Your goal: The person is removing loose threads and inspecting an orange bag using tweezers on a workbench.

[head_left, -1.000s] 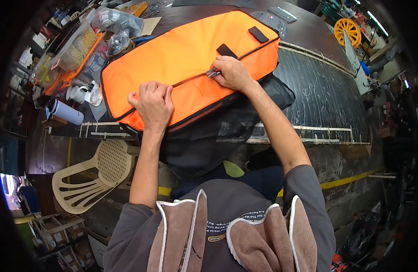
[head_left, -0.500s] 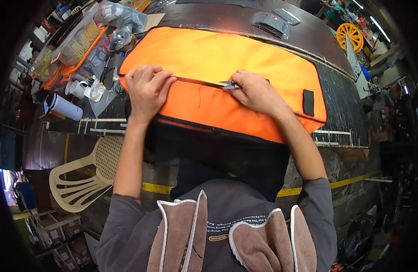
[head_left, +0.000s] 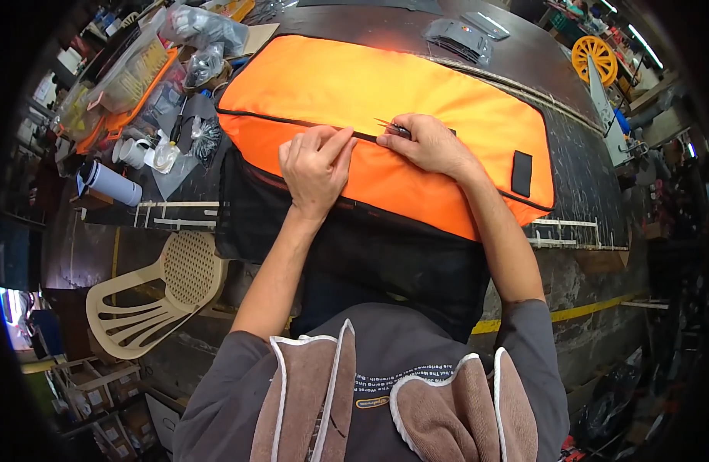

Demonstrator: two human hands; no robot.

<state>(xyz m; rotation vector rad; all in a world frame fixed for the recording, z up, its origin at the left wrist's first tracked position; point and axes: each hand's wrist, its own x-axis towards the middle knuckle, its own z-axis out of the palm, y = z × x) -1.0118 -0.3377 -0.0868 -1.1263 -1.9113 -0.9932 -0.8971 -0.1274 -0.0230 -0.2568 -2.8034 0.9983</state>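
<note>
A bright orange fabric bag [head_left: 393, 85] with black piping [head_left: 293, 119] along its edge lies across the table in front of me. My left hand [head_left: 316, 169] is closed in a pinch at the piping near the middle of the bag's near edge; what sits between its fingertips is too small to make out. Just to its right, my right hand [head_left: 433, 146] holds small thread snips [head_left: 397, 128], their pointed blades toward the left hand above the piping. A black patch [head_left: 521, 173] is on the bag's right end, and black fabric [head_left: 354, 246] hangs down from its near side.
On the left of the table are a white tumbler [head_left: 112, 182], mugs [head_left: 131, 152], plastic bags [head_left: 204, 31] and clear boxes [head_left: 131, 77]. A beige plastic chair [head_left: 158, 292] stands at the lower left. Flat grey packets [head_left: 458, 40] lie at the back.
My left hand has moved right along the piping, close to the snips. The snips' blades have turned slightly, and the bag's left end has shifted a little. A loose thread seen before is no longer visible.
</note>
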